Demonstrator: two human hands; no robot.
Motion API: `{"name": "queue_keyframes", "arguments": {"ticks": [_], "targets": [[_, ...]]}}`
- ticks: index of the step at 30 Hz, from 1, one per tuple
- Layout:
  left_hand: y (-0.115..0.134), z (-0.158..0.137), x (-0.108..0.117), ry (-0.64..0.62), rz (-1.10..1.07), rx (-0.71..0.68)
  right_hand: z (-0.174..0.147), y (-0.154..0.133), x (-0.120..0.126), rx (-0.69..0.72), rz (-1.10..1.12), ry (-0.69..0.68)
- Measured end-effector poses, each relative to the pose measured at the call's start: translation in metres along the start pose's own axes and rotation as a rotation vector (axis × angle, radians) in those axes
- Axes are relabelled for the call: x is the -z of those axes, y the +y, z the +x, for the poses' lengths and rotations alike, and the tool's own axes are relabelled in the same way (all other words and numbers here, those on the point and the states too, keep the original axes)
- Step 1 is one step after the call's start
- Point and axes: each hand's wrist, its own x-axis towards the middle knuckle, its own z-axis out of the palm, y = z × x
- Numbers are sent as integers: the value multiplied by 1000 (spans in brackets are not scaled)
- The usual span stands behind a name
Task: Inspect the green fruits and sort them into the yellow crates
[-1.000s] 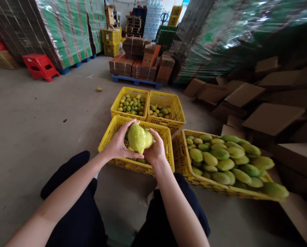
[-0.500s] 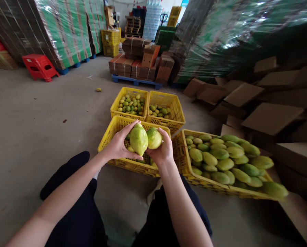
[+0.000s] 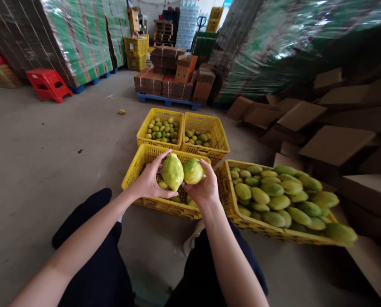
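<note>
My left hand [image 3: 150,181] is closed round a green-yellow lemon [image 3: 172,172], thumb below and fingers above, with the lemon's pointed end facing down. In my right hand [image 3: 206,185] rests a second, rounder-looking lemon [image 3: 193,171], its fingers wrapped round the right side. The two lemons are side by side, almost touching. Both hands are above the near yellow crate [image 3: 136,170], where a few lemons show between and below my hands; the rest of its inside is hidden.
To the right stands a yellow crate [image 3: 257,228] heaped with green-yellow fruit [image 3: 280,202]. Two yellow crates [image 3: 160,143] with smaller fruit stand just beyond. Cardboard boxes [image 3: 337,145] lie at the right, a red stool [image 3: 49,84] at the left, and a blue pallet [image 3: 168,101] with flattened cartons behind.
My right hand has shifted slightly right with its lemon, which seems turned a little. My left hand still holds its lemon in nearly the same place.
</note>
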Motion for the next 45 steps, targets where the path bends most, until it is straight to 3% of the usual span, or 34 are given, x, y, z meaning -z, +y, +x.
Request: {"name": "queue_keyframes", "arguments": {"ticks": [3,9,17,21,25,28,32,35,40,45], "targets": [[-3,-1,-1,21,-150,77,0,-2,3,45,-23,-91],[-12,1,-5,22,-413,104,5,-2,7,139,-104,-191],[-11,6,-2,-52,-399,154,12,11,5,138,-133,-126],[-12,8,-3,-64,-447,159,13,13,6,234,-164,-167],[-4,5,-3,-74,-526,213,17,18,7,302,-171,-120],[0,3,-9,23,-598,279,17,25,5,261,-190,-95],[-6,7,-21,400,-858,431,15,31,-1,169,-139,-64],[-10,13,-23,558,-1080,609,15,31,-4,92,-59,-31],[-3,19,-13,608,-1256,663,19,31,-5,75,-33,-8],[3,19,-5,478,-1300,666,15,30,-9,-18,-54,-30]]}}
